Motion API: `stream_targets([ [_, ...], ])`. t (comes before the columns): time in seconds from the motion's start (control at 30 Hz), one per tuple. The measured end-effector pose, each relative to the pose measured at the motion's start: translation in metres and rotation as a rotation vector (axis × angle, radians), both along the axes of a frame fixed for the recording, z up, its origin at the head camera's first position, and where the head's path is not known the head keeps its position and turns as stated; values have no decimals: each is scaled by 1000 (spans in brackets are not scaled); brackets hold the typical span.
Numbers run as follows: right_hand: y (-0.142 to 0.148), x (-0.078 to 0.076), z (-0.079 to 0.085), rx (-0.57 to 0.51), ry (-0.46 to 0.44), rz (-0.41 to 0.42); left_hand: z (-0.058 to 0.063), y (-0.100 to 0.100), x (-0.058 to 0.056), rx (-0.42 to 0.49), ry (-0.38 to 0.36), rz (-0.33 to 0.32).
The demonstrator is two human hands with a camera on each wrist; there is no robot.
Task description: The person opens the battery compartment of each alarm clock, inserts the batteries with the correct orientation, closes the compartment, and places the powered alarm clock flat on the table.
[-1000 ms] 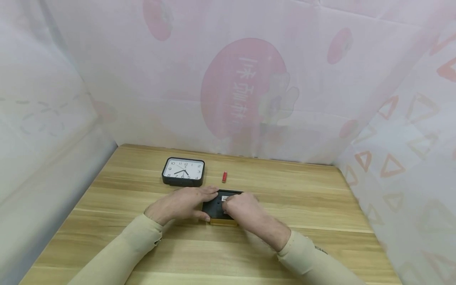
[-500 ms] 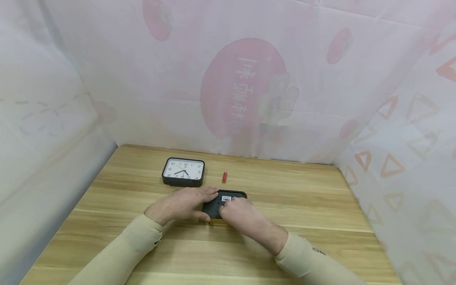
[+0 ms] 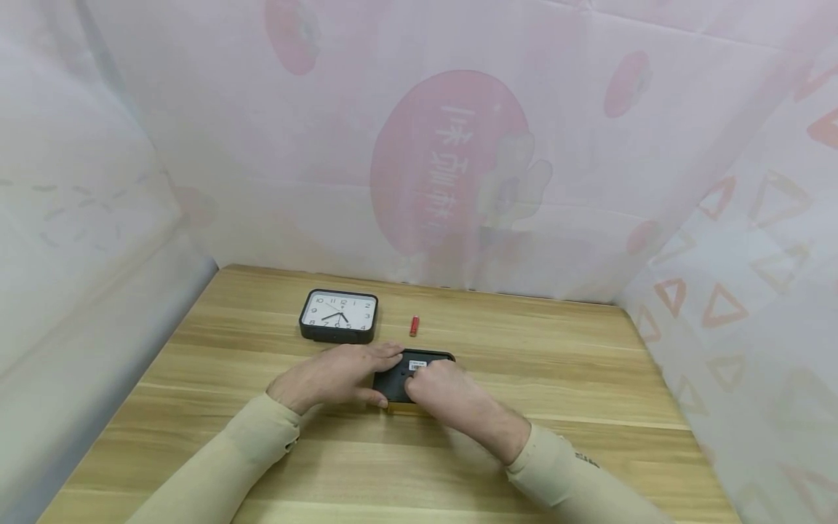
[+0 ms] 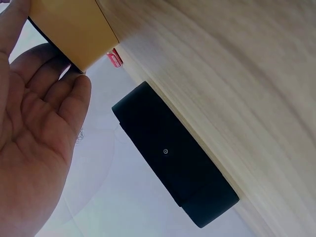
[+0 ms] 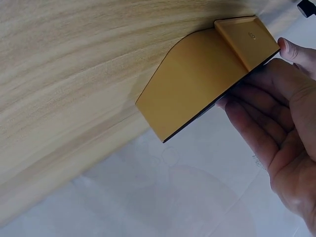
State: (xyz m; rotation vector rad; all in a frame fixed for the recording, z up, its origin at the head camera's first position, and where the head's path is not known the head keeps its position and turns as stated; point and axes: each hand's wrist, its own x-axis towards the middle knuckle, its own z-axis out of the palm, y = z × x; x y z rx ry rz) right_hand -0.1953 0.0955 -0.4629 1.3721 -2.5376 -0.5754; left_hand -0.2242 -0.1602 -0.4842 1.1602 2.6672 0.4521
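A gold-sided clock (image 5: pixel 192 84) lies face down on the table, its black back (image 3: pixel 390 384) up and a white barcode label (image 3: pixel 416 364) on it. My left hand (image 3: pixel 340 375) holds its left end, fingers at the far edge and thumb at the near edge. Over the right part of the back is my right hand (image 3: pixel 445 389), its fingers bent against the black surface. That hand covers what its fingertips touch. In the left wrist view the gold side (image 4: pixel 74 32) shows beyond the left fingers.
A black desk clock (image 3: pixel 339 316) with a white dial lies face up behind my left hand. To its right is a red battery (image 3: pixel 414 325). The wooden table (image 3: pixel 537 342) meets a printed fabric wall (image 3: pixel 576 240) at its back edge.
My right hand has shifted slightly left, uncovering the far right corner of the gold clock's back. My left hand stays at the left end.
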Motion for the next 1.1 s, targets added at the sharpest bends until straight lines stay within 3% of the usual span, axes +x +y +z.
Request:
stream_targets([
  [0.37,1,-4,0,-42,-22,-10,1,1,0,-3,20,-4],
  [0.6,-8,6,7,-25,-75,-107,0,1,0,1,22,-2],
  [0.87,-23,20,2,12,90,-129,-1,1,-1,5,27,-7],
  [1.1,-23,19,3,-3,79,-142,0,0,-1,8,5,-3],
])
